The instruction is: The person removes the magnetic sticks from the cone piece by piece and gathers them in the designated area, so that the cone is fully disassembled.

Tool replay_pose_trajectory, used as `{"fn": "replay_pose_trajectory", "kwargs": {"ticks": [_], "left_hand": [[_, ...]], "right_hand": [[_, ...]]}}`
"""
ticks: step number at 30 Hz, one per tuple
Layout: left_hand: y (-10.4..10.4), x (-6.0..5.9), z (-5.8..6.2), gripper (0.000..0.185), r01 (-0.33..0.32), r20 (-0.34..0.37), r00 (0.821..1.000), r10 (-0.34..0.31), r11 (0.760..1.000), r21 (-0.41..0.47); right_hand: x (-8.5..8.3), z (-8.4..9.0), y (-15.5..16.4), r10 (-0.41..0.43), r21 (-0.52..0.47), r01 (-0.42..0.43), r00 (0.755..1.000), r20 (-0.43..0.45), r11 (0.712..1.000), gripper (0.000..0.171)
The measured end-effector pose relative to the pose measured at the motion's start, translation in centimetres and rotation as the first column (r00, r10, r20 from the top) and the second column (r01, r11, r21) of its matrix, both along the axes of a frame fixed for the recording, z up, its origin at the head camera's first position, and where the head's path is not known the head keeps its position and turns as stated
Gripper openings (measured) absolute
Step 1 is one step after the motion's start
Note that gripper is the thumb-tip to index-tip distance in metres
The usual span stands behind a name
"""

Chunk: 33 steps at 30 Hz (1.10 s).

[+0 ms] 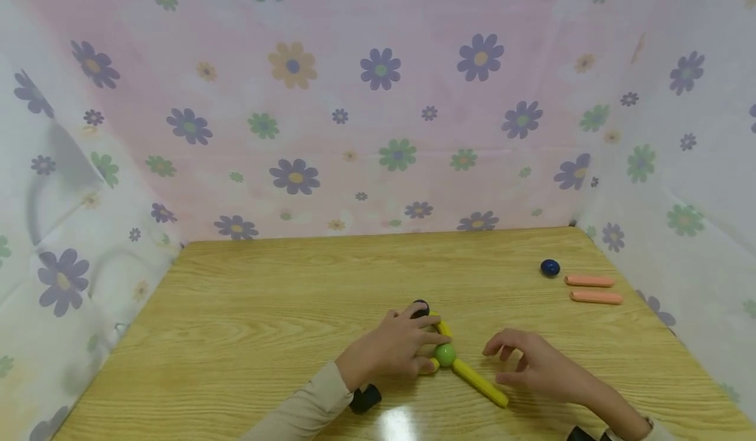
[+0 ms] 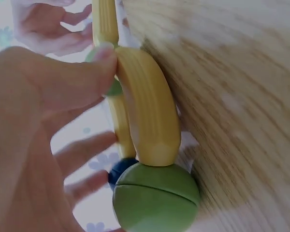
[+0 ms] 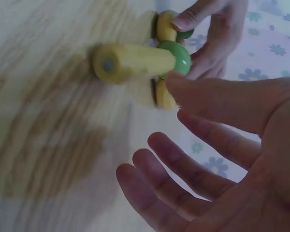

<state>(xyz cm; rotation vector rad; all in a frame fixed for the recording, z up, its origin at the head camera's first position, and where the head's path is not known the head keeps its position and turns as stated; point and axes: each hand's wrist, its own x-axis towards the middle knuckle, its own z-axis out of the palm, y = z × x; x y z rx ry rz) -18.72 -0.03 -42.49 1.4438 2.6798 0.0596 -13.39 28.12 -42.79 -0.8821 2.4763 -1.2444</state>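
on the desk (image 1: 248,310), near its front edge and around the middle, lies a small build of sticks (image 1: 480,383) joined at a ball (image 1: 445,354). the left hand (image 1: 392,349) rests on its left side, over a second ball (image 1: 420,308) behind. the right hand (image 1: 540,365) hovers just right of the build. far right and well behind, a lone ball (image 1: 550,268) sits just left of two loose sticks (image 1: 590,281), one lying in front of the other.

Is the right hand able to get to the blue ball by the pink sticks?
Probably yes. The right hand is open and holds nothing, and only bare table lies between it and the blue ball.
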Motion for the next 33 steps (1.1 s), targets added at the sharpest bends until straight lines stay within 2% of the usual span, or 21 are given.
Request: {"fn": "replay_pose_trajectory", "kwargs": {"ticks": [3,6,12,15,21,33], "left_hand": [[-0.2,0.3,-0.2,0.049,-0.052,-0.061,0.997,0.052,0.999,-0.011],[-0.5,0.5,-0.4,0.05,-0.116,-0.128,0.985,0.115,0.993,-0.005],[-0.9,0.5,-1.1,0.048,-0.223,-0.174,0.955,0.238,0.969,0.101],[-1.1,0.3,-1.3,0.047,-0.248,-0.156,0.95,0.269,0.958,0.145],[-1.0,0.0,-1.3,0.036,-0.252,-0.053,0.962,0.267,0.946,0.202],[0.1,0.5,-1.3,0.037,-0.306,-0.005,0.95,0.311,0.938,0.162]], "right_hand": [[0.0,-0.5,-0.3,-0.01,0.01,0.01,1.0,0.021,1.0,0.032],[-0.2,-1.0,-0.6,0.0,0.016,0.0,1.0,-0.002,1.0,0.029],[-0.7,-1.3,-1.3,-0.047,0.047,0.047,0.999,-0.01,0.998,0.02],[-1.0,-1.3,-1.6,-0.088,0.06,0.087,0.996,0.003,0.994,0.016],[-1.2,-1.4,-2.4,-0.135,0.06,0.137,0.99,-0.033,0.989,0.017],[-0.8,-1.6,-3.4,-0.238,0.069,0.245,0.966,-0.103,0.967,0.024]]}}
